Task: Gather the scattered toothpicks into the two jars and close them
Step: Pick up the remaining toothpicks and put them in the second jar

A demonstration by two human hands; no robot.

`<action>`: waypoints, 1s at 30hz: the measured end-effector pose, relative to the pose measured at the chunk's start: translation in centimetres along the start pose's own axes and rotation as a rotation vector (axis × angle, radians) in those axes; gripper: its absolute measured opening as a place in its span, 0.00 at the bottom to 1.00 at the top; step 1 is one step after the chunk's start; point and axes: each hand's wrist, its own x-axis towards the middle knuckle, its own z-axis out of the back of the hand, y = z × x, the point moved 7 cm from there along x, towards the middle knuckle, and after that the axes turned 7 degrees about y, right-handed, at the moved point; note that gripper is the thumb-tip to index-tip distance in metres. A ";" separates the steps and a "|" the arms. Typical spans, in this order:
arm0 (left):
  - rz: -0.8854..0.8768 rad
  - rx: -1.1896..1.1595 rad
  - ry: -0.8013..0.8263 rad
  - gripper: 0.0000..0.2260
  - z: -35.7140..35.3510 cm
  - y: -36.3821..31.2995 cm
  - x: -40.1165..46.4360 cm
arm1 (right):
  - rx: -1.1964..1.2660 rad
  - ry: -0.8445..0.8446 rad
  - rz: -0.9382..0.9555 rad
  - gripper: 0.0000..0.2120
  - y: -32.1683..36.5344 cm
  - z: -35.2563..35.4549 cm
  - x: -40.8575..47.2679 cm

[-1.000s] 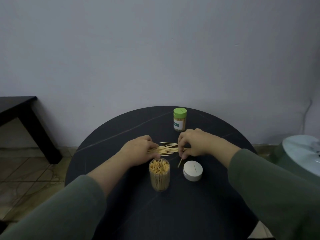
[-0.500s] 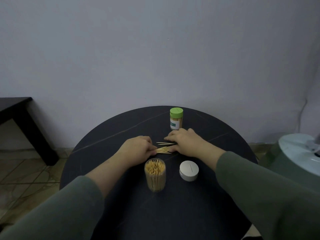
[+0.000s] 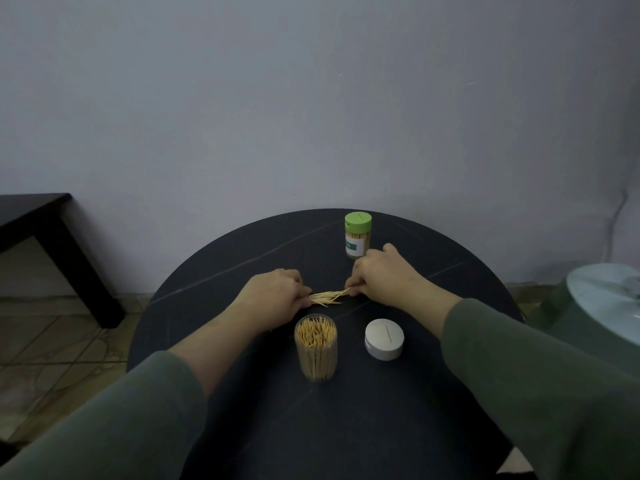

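A small bundle of toothpicks [image 3: 327, 296] lies on the round black table [image 3: 346, 427] between my two hands. My left hand [image 3: 273, 297] pinches its left end with curled fingers. My right hand [image 3: 379, 275] pinches the right end. In front of the bundle stands an open clear jar [image 3: 316, 348] packed with upright toothpicks. Its white lid [image 3: 384, 339] lies flat to the right of it. A second jar with a green lid [image 3: 357, 235] on it stands further back, just behind my right hand.
A dark side table [image 3: 41, 230] stands at the left by the wall. A pale green round stool [image 3: 602, 306] is at the right edge. Tiled floor shows at the lower left.
Both hands have drawn the loose toothpicks together into a tighter bundle. My right hand slid from beside the white lid to the far side, near the green-lidded jar.
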 end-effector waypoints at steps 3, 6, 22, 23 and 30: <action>-0.010 0.001 0.003 0.17 0.0 -0.5 0.0 | -0.038 -0.012 0.001 0.13 -0.1 -0.1 -0.3; -0.016 0.012 -0.008 0.16 0.2 -1.0 0.2 | -0.084 -0.010 0.016 0.11 0.2 -0.1 -0.4; -0.005 0.019 -0.053 0.15 0.6 -1.1 -0.5 | -0.092 0.008 -0.043 0.14 -0.7 0.5 -2.1; -0.007 0.015 -0.060 0.15 0.7 -1.1 -0.6 | -0.079 0.002 -0.049 0.14 -0.7 0.7 -2.2; 0.019 -0.043 -0.132 0.14 1.3 -1.1 -1.0 | 0.066 -0.076 -0.099 0.14 -0.8 1.2 -3.0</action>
